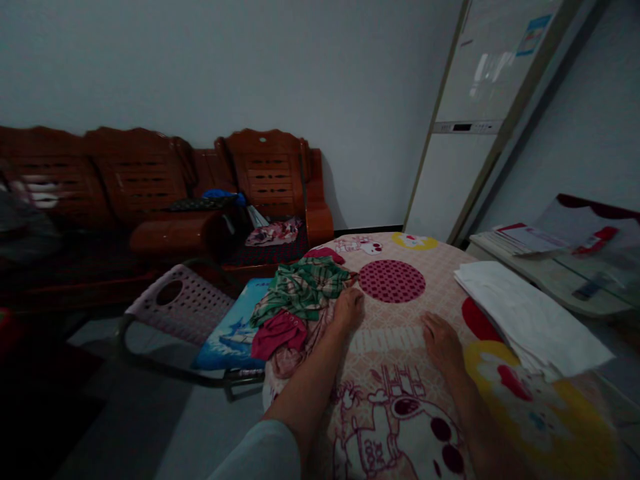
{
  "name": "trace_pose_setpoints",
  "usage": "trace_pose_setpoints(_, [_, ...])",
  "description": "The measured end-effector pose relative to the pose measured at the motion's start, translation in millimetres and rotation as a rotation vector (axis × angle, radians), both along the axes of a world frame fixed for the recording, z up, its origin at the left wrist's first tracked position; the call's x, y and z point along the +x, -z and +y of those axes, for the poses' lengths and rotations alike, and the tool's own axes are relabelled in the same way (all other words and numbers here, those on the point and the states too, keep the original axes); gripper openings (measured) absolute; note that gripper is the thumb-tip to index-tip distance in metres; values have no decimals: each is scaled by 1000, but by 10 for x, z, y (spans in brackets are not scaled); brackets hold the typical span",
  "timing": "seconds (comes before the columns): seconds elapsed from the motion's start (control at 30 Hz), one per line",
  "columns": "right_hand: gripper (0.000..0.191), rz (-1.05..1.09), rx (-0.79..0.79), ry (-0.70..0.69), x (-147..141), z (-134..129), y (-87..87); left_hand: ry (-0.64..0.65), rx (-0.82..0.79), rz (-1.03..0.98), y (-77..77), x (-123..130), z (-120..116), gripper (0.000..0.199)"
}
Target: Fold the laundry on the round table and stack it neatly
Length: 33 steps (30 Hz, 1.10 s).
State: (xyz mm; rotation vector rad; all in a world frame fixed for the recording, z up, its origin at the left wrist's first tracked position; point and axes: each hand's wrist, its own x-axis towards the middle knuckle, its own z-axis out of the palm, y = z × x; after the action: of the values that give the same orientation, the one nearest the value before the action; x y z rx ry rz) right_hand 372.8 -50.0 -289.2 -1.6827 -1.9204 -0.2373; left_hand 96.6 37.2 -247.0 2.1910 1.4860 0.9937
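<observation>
My left hand (349,307) rests at the right edge of a heap of clothes, its fingers pointing away from me and slightly apart, low over the cloth. That heap holds a green plaid garment (310,287), a crimson garment (280,335) and a dusty pink one (290,360). My right hand (443,341) lies on the pink patterned cover (395,320) with its fingers loosely spread and nothing visible in them. Between both hands runs a pale striped band of the cover's print. Folded white cloth (530,317) lies to the right of my right hand.
A chair (185,303) with a blue printed packet (237,330) stands at the left. Behind are wooden sofas (265,167) bearing a floral cloth (274,233). A tall white air conditioner (455,173) and a side cabinet (575,293) with papers (525,238) are at the right.
</observation>
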Motion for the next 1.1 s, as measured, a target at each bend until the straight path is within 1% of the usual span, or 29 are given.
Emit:
trace_pose_setpoints(0.1, [41, -10, -2, -1, 17, 21, 24, 14, -17, 26, -48, -26, -131, 21])
trace_pose_setpoints(0.17, [41, -16, 3, -14, 23, 32, 36, -5, -11, 24, -84, -98, -220, 21])
trace_pose_setpoints(0.23, [41, -28, 12, -28, 25, 32, 47, -54, 2, 8, -128, -221, -285, 22])
trace_pose_setpoints(0.37, [42, -83, 9, -16, -12, -37, 74, -202, 30, 20, -259, -576, -359, 37])
trace_pose_setpoints(0.43, [42, -119, 8, 2, -61, -121, 83, -254, 41, 60, -335, -755, -411, 38])
trace_pose_setpoints(0.53, [41, -180, 4, 24, -161, -300, 76, -326, 15, 173, -415, -963, -531, 33])
trace_pose_setpoints(0.63, [40, -230, -8, 33, -267, -501, 55, -373, -36, 317, -434, -1095, -651, 27])
trace_pose_setpoints(0.73, [38, -230, -1, 39, -362, -681, 39, -400, -60, 343, -464, -1156, -715, 22])
trace_pose_setpoints(0.83, [36, -152, 36, 40, -463, -809, 14, -425, -46, 319, -579, -1070, -747, 24])
trace_pose_setpoints(0.87, [35, -106, 49, 34, -503, -836, -1, -420, -34, 296, -628, -988, -768, 24])
trace_pose_setpoints(0.93, [37, 7, 57, -16, -593, -866, -44, -359, -13, 211, -696, -737, -853, 23])
trace_pose_setpoints(0.97, [39, 68, 52, -58, -639, -873, -71, -283, -14, 148, -701, -576, -920, 21])
trace_pose_setpoints(1.0, [43, 128, 41, -107, -684, -877, -99, -181, -24, 94, -680, -401, -1004, 18])
trace_pose_setpoints(1.03, [49, 186, 28, -154, -723, -881, -126, -79, -35, 39, -633, -223, -1103, 16])
trace_pose_setpoints(1.1, [58, 290, -3, -236, -781, -893, -174, 134, -65, -73, -489, 101, -1325, 12])
